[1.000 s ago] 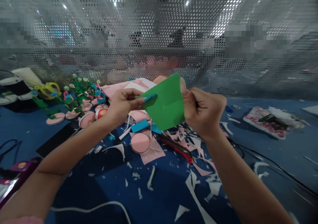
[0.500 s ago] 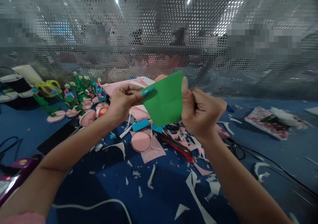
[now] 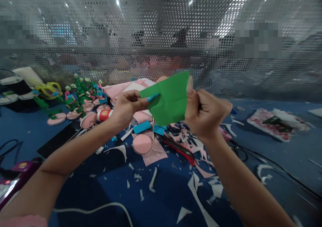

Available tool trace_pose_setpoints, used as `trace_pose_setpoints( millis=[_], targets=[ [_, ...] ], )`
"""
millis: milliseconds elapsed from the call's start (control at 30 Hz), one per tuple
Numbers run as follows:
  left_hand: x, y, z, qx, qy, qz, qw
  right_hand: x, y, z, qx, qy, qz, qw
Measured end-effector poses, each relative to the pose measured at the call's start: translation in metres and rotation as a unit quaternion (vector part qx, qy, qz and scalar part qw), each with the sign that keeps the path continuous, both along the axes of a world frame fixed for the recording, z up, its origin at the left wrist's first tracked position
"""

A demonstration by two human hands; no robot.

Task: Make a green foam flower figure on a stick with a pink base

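Note:
A piece of green paper (image 3: 169,99) is held up between both hands, above the blue work surface. My left hand (image 3: 127,106) pinches its left edge, the blue-nailed thumb lying on the near face. On the other side, my right hand (image 3: 205,111) grips the right edge with the thumb up and the fingers curled in. Faint creases run across the paper. Below it lie blue paper pieces (image 3: 142,127) and a pink disc (image 3: 142,144) with a thin stick beside it. A red and black cutter-like tool (image 3: 181,149) lies among the scraps.
Small paper plants on pink discs (image 3: 57,119) stand at left, near yellow-handled scissors (image 3: 50,90) and a dark flat phone-like slab (image 3: 57,139). White and pink scraps (image 3: 198,200) litter the surface. A black cable (image 3: 274,166) runs at right; a perforated metal screen (image 3: 161,25) rises behind.
The green paper has shifted slightly and tilted a little in the hands. My left hand has moved slightly right along its edge; both hands keep their grip.

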State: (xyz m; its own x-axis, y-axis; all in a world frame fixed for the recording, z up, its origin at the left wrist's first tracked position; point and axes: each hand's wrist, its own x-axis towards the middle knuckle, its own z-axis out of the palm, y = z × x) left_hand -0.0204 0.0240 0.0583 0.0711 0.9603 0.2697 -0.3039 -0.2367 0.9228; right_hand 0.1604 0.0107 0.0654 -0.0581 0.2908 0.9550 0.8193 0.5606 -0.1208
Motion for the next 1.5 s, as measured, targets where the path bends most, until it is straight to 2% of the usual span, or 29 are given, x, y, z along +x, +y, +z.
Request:
trace_pose_setpoints(
  millis=[100,267,533,733,867,1100,1300,1500],
  targets=[
    [-0.001,-0.001,0.001,0.009,0.014,0.001,1.000,0.000,0.001,-0.001,0.007,-0.012,-0.006,1.000],
    [-0.002,0.002,-0.002,0.017,0.013,0.011,1.000,-0.004,0.002,-0.002,0.075,-0.018,-0.026,0.997],
    [0.006,-0.002,-0.010,0.022,0.031,-0.021,0.999,-0.007,0.002,-0.001,0.116,-0.007,-0.045,0.992],
    [0.004,-0.003,-0.007,0.021,0.023,-0.015,0.999,-0.008,0.002,-0.003,0.094,-0.012,-0.062,0.994],
    [0.004,-0.003,-0.009,0.017,0.029,-0.012,0.999,-0.009,0.000,-0.003,0.107,0.003,-0.056,0.993],
    [0.010,-0.007,-0.013,0.000,0.035,-0.052,0.998,-0.005,0.000,-0.001,0.137,0.032,-0.071,0.988],
    [0.008,-0.007,-0.012,0.004,0.044,-0.025,0.999,-0.008,0.001,-0.002,0.095,0.041,-0.097,0.990],
    [0.013,-0.012,-0.010,0.006,0.048,-0.047,0.998,-0.006,0.001,-0.001,0.113,0.077,-0.078,0.988]
  ],
)
